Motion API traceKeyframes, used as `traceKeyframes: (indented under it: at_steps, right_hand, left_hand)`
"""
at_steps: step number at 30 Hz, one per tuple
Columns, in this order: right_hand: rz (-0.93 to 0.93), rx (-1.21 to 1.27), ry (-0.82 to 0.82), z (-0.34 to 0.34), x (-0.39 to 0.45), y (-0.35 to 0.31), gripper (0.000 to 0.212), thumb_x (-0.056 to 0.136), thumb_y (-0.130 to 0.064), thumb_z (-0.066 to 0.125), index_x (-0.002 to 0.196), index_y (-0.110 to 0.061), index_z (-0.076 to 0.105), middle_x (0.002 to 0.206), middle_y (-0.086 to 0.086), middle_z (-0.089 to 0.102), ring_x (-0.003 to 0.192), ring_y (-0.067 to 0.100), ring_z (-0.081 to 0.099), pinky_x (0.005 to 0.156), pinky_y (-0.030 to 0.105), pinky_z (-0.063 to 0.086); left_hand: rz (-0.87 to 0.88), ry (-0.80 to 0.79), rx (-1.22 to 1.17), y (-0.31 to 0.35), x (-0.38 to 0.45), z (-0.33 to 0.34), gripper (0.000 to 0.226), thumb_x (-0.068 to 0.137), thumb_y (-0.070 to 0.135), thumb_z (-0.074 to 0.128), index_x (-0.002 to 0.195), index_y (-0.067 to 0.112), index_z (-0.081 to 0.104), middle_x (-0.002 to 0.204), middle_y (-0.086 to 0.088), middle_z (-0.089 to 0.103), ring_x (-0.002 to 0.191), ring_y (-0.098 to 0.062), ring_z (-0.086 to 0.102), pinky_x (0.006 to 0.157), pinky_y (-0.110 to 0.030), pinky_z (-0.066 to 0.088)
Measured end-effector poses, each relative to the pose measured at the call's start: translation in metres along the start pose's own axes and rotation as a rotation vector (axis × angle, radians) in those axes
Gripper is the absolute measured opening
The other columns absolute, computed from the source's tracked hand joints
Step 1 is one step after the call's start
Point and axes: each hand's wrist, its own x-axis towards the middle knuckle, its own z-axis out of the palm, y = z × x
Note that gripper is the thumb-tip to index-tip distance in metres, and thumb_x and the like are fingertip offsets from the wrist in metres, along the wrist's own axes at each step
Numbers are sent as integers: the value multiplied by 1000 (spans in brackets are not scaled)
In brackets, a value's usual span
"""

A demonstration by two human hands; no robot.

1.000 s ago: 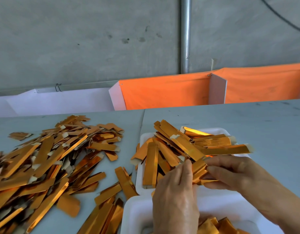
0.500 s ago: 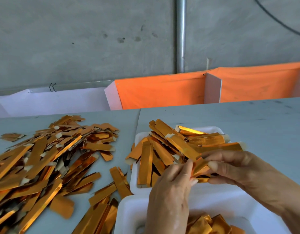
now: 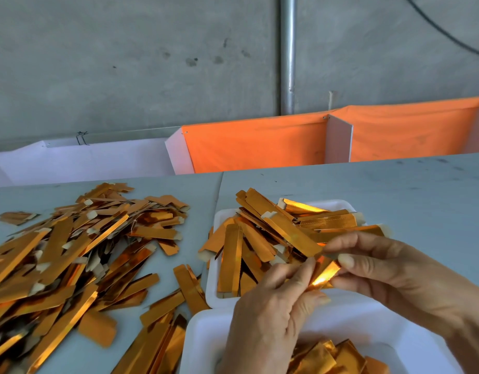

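Note:
My left hand (image 3: 268, 314) and my right hand (image 3: 389, 273) both pinch one shiny gold foil strip (image 3: 323, 275), held over the gap between two white foam trays. The strip is bent between my fingertips and mostly hidden by them. The far tray (image 3: 214, 265) holds several long gold strips (image 3: 281, 233) lying crosswise. The near tray (image 3: 206, 336) under my hands holds several folded gold pieces (image 3: 330, 357).
A large loose heap of gold strips (image 3: 71, 255) covers the grey table (image 3: 395, 190) on the left, with a few strips (image 3: 157, 344) spilling toward the near tray. Orange cloth panels (image 3: 260, 141) and a white partition (image 3: 82, 160) stand along the table's far edge.
Both hands have lifted slightly with the strip, and my left fingers have shifted to a tighter pinch on its end. The piles and trays stay as they were.

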Motion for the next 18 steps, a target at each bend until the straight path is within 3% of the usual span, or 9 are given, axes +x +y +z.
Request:
traceKeyframes:
  at_steps: [3, 5, 10, 12, 15, 18]
  right_hand:
    - [12, 71, -3, -2, 0, 1, 46, 52, -14, 93, 93, -4, 73, 96, 22, 69, 82, 26, 71, 67, 27, 58]
    - [12, 89, -14, -3, -1, 1, 57, 43, -18, 97, 93, -4, 72, 98, 22, 68, 83, 27, 70, 68, 28, 58]
    - [6, 89, -5, -3, -1, 1, 59, 38, -19, 98, 89, -5, 72, 99, 24, 67, 87, 30, 70, 69, 29, 58]
    - [5, 85, -3, -2, -1, 1, 59, 37, -19, 99, 87, -5, 72, 98, 23, 67, 87, 30, 70, 69, 29, 58]
    - [9, 95, -13, 0, -1, 0, 58, 37, -17, 99, 86, -5, 72, 98, 22, 68, 90, 31, 70, 70, 29, 58]
    - [12, 117, -11, 2, 0, 0, 57, 38, -17, 98, 86, -4, 72, 96, 21, 68, 88, 30, 70, 71, 29, 58]
  left_hand:
    - [-3, 10, 11, -1, -1, 1, 82, 73, 85, 6, 138, 46, 37, 111, 21, 50, 79, -3, 55, 77, -25, 48]
    - [-7, 36, -12, -1, -1, 3, 79, 74, 84, 7, 136, 47, 39, 107, 20, 50, 77, -1, 53, 74, -25, 48]
    - [-41, 34, -21, 1, 0, 2, 83, 74, 84, 7, 139, 43, 39, 108, 19, 50, 80, -5, 56, 76, -29, 49]
    - [-48, 28, -66, 2, 1, 1, 77, 77, 80, 15, 138, 40, 41, 110, 19, 52, 90, -3, 57, 82, -27, 48]
    - [-84, 57, -172, 3, 1, 0, 53, 86, 57, 38, 134, 38, 47, 113, 21, 54, 108, 3, 51, 89, -14, 42]
    - [-120, 103, -241, 3, 1, 0, 44, 83, 43, 51, 127, 40, 53, 117, 28, 56, 115, 9, 48, 93, -8, 38]
